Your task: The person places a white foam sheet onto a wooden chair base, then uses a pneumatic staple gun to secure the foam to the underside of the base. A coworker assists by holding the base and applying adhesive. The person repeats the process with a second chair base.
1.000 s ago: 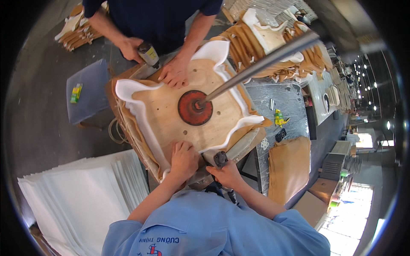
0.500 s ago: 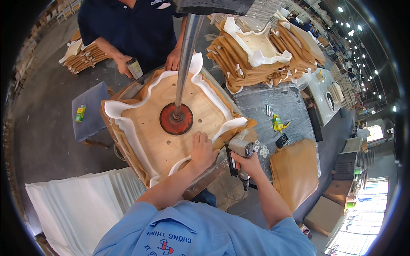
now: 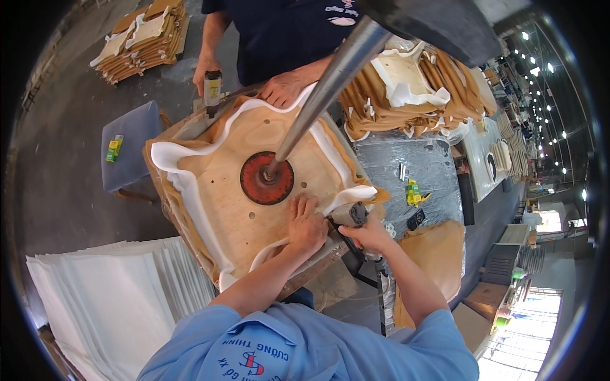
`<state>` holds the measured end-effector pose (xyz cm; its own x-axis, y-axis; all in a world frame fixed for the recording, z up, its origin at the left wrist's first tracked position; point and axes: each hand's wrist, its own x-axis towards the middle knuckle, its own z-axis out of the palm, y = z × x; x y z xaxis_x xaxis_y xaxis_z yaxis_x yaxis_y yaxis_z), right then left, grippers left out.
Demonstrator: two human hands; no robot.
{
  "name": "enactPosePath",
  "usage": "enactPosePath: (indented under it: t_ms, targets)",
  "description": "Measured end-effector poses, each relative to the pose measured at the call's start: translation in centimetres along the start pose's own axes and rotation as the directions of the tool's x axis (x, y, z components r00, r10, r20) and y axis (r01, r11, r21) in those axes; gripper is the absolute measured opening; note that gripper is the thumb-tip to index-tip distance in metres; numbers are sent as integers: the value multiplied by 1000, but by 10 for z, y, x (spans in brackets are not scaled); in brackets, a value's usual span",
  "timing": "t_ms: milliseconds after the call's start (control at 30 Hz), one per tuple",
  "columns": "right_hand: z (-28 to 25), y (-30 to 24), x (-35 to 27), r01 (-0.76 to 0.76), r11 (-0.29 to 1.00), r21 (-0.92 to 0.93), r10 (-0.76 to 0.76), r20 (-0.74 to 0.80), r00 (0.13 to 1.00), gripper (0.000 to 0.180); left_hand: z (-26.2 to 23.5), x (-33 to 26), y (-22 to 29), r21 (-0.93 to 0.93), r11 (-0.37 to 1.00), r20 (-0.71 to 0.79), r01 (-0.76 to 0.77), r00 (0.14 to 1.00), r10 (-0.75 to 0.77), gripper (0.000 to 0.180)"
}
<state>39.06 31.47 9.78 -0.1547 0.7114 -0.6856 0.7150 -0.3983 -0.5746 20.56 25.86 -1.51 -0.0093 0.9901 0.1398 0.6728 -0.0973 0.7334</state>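
Note:
A square plywood seat panel (image 3: 222, 197) lies in the middle, with white padding (image 3: 184, 150) and a tan cover (image 3: 166, 184) standing up round its edges. At the near right edge my left hand (image 3: 308, 225) presses the folded cover and padding onto the wood, its fingers bent. My right hand (image 3: 372, 235) is closed round a staple gun (image 3: 358, 216), whose nose is close to that edge, beside my left hand. A red disc (image 3: 257, 184) on a metal rod (image 3: 318, 98) sits on the panel's middle.
Across the panel, a co-worker's hand (image 3: 283, 87) rests on the far edge; the other holds a staple gun (image 3: 212, 89). Covered panels (image 3: 394, 95) are piled at the back right. Tan sheets (image 3: 438, 254) lie right, white sheets (image 3: 114, 292) left. A blue seat (image 3: 130, 149) stands left.
My right hand has brought the staple gun left and up to the panel's edge. My left hand's fingers have bent over the edge. The co-worker's staple gun has turned upright, nose down.

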Motion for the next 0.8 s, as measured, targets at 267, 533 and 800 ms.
enactPosePath:
  t_ms: [267,533,800]
  targets:
    - [11,-9,11,67,976,-206,-88,-93,992,44,-6,-4,-8,-4,999,28,-39,999,39,22]
    - [4,-1,4,7,999,-38,-6,20,1000,38,-8,-8,-12,6,1000,2,-26,1000,26,19]
    - [18,-12,2,117,973,-199,-129,-47,991,44,-12,-11,-11,-20,1000,15,-3,1000,4,17]
